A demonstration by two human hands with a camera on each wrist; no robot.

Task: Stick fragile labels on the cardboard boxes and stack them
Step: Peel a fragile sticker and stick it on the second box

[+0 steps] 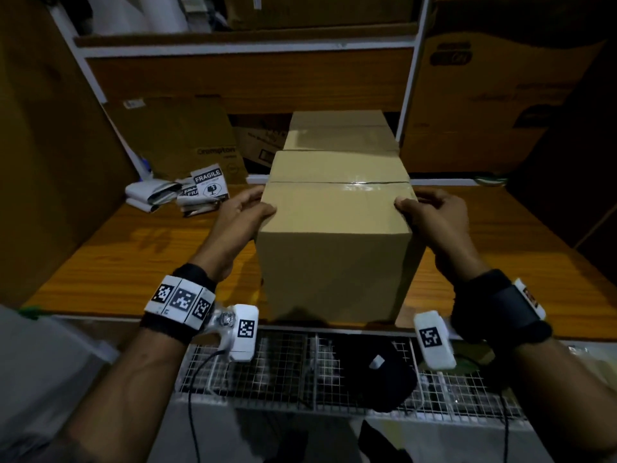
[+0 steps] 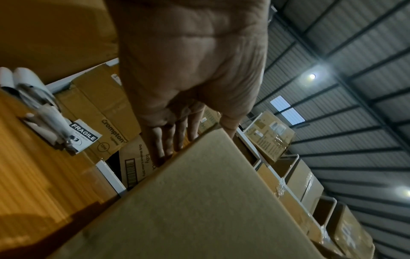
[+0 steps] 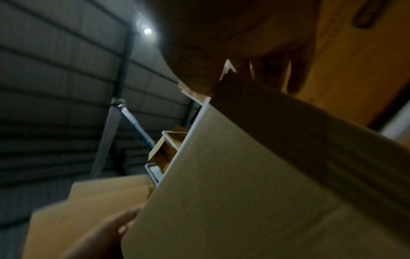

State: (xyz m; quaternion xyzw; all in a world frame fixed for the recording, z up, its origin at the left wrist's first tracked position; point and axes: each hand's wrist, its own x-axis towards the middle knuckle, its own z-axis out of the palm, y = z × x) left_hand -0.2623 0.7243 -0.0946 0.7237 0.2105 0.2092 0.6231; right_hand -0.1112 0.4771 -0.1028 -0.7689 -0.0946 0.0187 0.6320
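A plain cardboard box with a taped top seam stands near the front edge of the wooden table. My left hand grips its upper left edge, thumb on top and fingers down the side. My right hand grips the upper right edge with curled fingers. In the wrist views the box's side and its face fill the foreground. A second taped box sits directly behind. Black-and-white fragile labels lie in a loose pile at the table's back left.
Folded white backing papers lie beside the labels. Shelving with large cartons rises behind and to the right, and a Crompton carton leans at the back left. Below the table edge is a wire mesh basket.
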